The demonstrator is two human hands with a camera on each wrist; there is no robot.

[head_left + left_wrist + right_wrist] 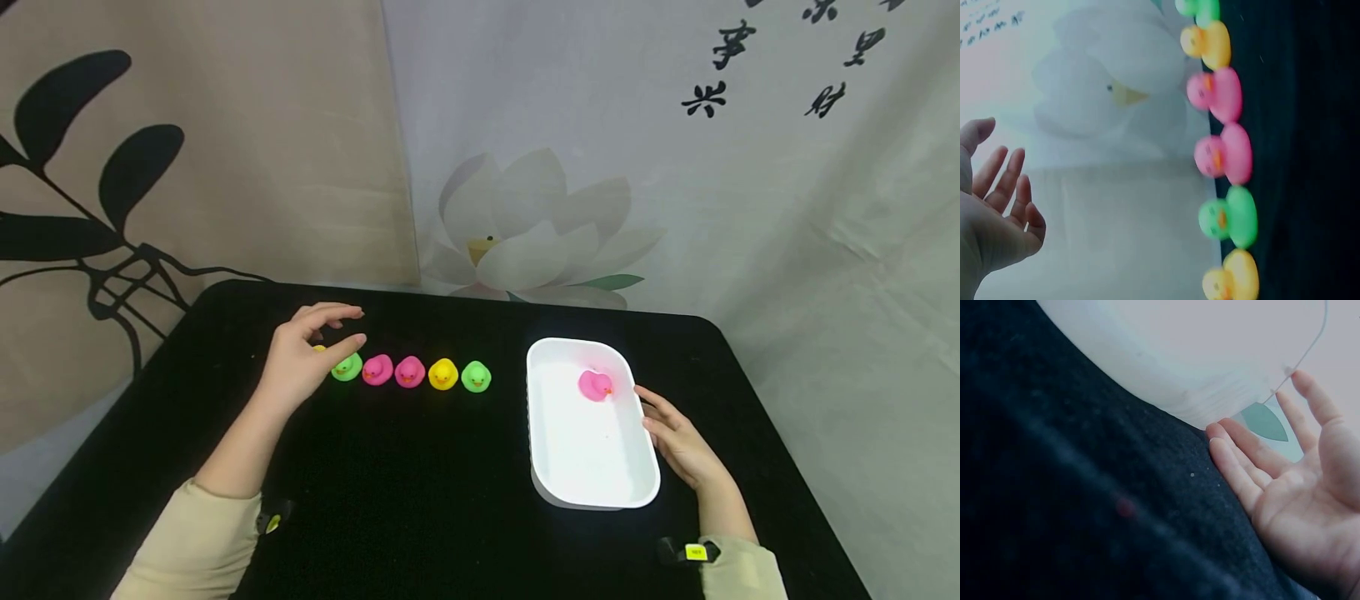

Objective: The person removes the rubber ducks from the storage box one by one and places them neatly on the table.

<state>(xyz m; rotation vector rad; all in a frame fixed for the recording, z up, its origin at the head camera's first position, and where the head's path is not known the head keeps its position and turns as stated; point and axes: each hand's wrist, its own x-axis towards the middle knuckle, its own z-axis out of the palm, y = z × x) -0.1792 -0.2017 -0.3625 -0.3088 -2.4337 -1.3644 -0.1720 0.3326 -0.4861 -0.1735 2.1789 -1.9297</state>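
Small rubber ducks form a row on the black table: a yellow duck (1241,278), a green duck (347,367), two pink ducks (377,370) (410,372), another yellow duck (443,374) and another green duck (476,377). My left hand (303,354) hovers at the row's left end, thumb and fingers apart, holding nothing; in the head view it mostly hides the first yellow duck. To the right is a white tray (592,467) with a pink duck (596,385) inside. The fingertips of my right hand (678,437) touch the tray's right side, fingers loosely extended.
A printed cloth backdrop (525,100) with a lotus and black characters hangs behind the table's far edge. The black tabletop (405,500) reaches toward me, and its right edge runs beyond my right hand.
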